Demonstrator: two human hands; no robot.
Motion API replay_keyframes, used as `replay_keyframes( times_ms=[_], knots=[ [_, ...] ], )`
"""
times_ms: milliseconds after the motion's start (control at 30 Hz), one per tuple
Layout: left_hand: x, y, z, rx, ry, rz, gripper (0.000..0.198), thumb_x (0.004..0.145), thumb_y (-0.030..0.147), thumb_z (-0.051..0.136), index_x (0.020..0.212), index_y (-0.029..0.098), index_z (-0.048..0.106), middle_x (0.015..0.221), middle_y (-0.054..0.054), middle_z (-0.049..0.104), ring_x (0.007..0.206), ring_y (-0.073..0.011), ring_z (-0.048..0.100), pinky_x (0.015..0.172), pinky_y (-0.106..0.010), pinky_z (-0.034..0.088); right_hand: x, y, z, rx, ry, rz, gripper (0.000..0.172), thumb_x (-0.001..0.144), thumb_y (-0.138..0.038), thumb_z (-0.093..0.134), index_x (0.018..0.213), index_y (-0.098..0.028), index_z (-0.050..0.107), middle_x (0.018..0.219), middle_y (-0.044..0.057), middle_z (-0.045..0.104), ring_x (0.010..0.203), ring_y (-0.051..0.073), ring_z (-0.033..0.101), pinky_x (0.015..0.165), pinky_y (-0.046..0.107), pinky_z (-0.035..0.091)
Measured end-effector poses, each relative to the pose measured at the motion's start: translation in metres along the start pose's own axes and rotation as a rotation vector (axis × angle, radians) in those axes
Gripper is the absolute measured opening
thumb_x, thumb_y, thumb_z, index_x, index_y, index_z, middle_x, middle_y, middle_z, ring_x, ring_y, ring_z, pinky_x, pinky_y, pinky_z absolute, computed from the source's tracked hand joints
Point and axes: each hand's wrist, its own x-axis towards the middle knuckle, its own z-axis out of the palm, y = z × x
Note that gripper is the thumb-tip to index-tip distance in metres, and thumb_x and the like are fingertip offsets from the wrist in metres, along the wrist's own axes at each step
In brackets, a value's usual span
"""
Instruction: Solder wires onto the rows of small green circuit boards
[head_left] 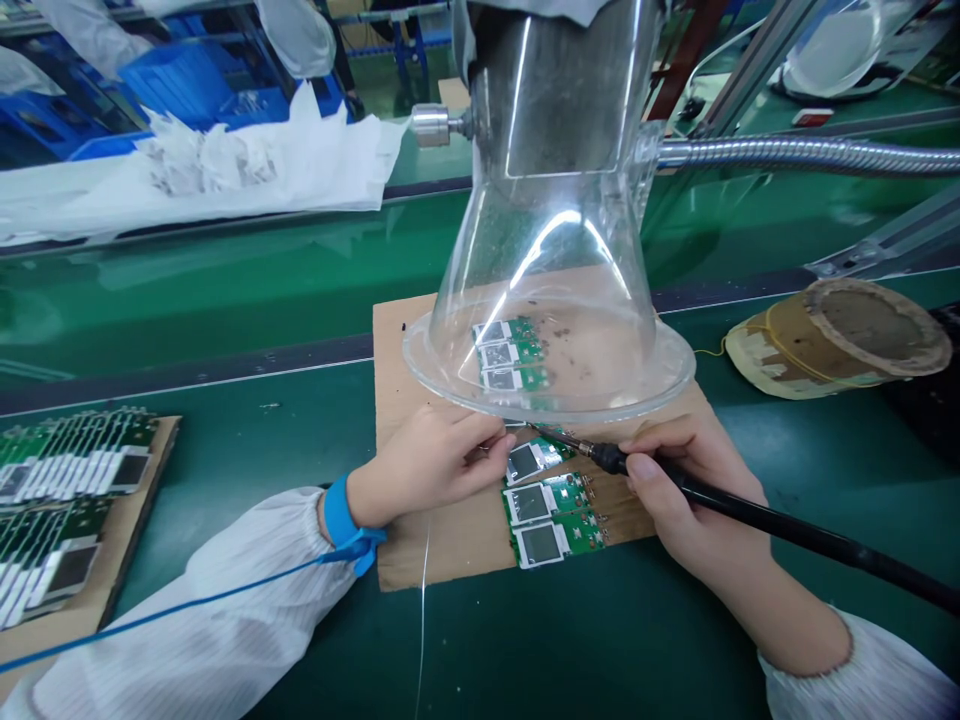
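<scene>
Showing through the clear extraction hood (547,250), three circuit boards (508,355) look glare-dimmed.

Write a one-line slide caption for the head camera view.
Right hand holds a soldering iron over a circuit board on cardboard under a clear hood; left hand beside it.

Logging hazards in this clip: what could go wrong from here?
The soldering iron in the right hand has its tip beside the fingers of the left hand; a slip could burn them. The clear hood's rim sits just above the work and could get scorched. The circuit boards look loose on the cardboard and might shift.
</scene>
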Motion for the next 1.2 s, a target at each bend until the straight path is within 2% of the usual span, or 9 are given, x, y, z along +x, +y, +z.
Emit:
replay_keyframes(
  times_ms=[200,333,567,667,867,933,1033,1100,1200],
  knots=[
    [-0.002,0.002,-0.001,-0.013,0.046,0.043,0.029,0.105,0.023,0.055,0.077,0.019,0.056,0.062,0.006,0.049,0.055,-0.0098,0.042,0.053,-0.026,0.032,-0.003,0.004,-0.001,0.065,0.103,0.013,0.006,0.1,-0.028,0.07,0.095,-0.026,0.069,0.081,0.001,0.071,0.06,0.015,0.067,0.052,0.027,0.054],
    [-0.001,0.002,-0.001,-0.003,0.043,0.046,0.029,0.106,0.023,0.053,0.078,0.02,0.056,0.062,0.005,0.051,0.054,-0.01,0.043,0.052,-0.025,0.033,-0.003,0.004,-0.002,0.098,0.083,0.029,0.007,0.101,-0.028,0.07,0.094,-0.026,0.069,0.08,0.0,0.071,0.059,0.015,0.066,0.051,0.027,0.052],
    [0.002,-0.001,-0.001,0.104,0.21,-0.035,0.024,0.109,0.024,0.05,0.1,0.019,0.072,0.078,-0.003,0.073,0.069,-0.0169,0.064,0.062,-0.029,0.047,-0.002,0.009,0.0,0.284,0.176,0.17,0.014,0.101,-0.035,0.071,0.092,-0.025,0.069,0.075,0.0,0.066,0.057,0.015,0.06,0.052,0.03,0.049],
    [0.003,-0.001,0.0,0.108,0.229,-0.055,0.025,0.108,0.024,0.05,0.1,0.018,0.073,0.078,-0.004,0.074,0.067,-0.0169,0.064,0.064,-0.031,0.049,0.001,0.011,0.001,0.403,0.209,0.258,0.018,0.102,-0.037,0.071,0.089,-0.026,0.066,0.071,-0.001,0.063,0.057,0.016,0.056,0.052,0.03,0.045],
    [0.002,0.003,0.001,0.164,0.249,-0.037,0.027,0.108,0.027,0.051,0.088,0.018,0.068,0.06,0.002,0.06,0.053,-0.0127,0.05,0.055,-0.028,0.036,0.002,0.01,0.002,0.45,0.217,0.317,0.019,0.101,-0.039,0.071,0.088,-0.026,0.064,0.069,-0.002,0.061,0.057,0.016,0.053,0.052,0.031,0.043],
    [0.001,0.004,0.0,0.12,0.202,-0.03,0.028,0.108,0.027,0.051,0.087,0.018,0.067,0.061,0.003,0.059,0.052,-0.012,0.049,0.053,-0.027,0.035,0.001,0.011,0.002,0.441,0.217,0.313,0.02,0.101,-0.039,0.071,0.088,-0.026,0.064,0.07,-0.002,0.061,0.056,0.017,0.054,0.051,0.031,0.043],
    [0.001,0.004,-0.003,0.016,0.142,-0.018,0.024,0.108,0.025,0.053,0.093,0.019,0.07,0.068,0.002,0.064,0.057,-0.0121,0.054,0.055,-0.026,0.039,0.004,0.011,-0.005,0.427,0.207,0.303,0.02,0.101,-0.039,0.071,0.088,-0.026,0.064,0.069,-0.001,0.062,0.055,0.016,0.055,0.049,0.03,0.045],
    [0.007,-0.002,-0.006,-0.011,0.193,-0.029,0.021,0.108,0.026,0.054,0.098,0.019,0.071,0.073,0.0,0.068,0.062,-0.0135,0.058,0.06,-0.027,0.045,0.011,0.008,-0.013,0.401,0.176,0.3,0.019,0.102,-0.039,0.07,0.089,-0.026,0.064,0.068,-0.001,0.063,0.055,0.016,0.057,0.05,0.029,0.047],
    [0.023,-0.017,-0.009,0.007,0.23,-0.02,0.024,0.108,0.028,0.056,0.091,0.019,0.068,0.075,-0.001,0.067,0.067,-0.0146,0.059,0.064,-0.028,0.048,0.027,0.005,-0.021,0.31,0.095,0.285,0.021,0.102,-0.039,0.069,0.088,-0.025,0.064,0.064,-0.002,0.063,0.054,0.015,0.058,0.051,0.027,0.048]
  ],
)
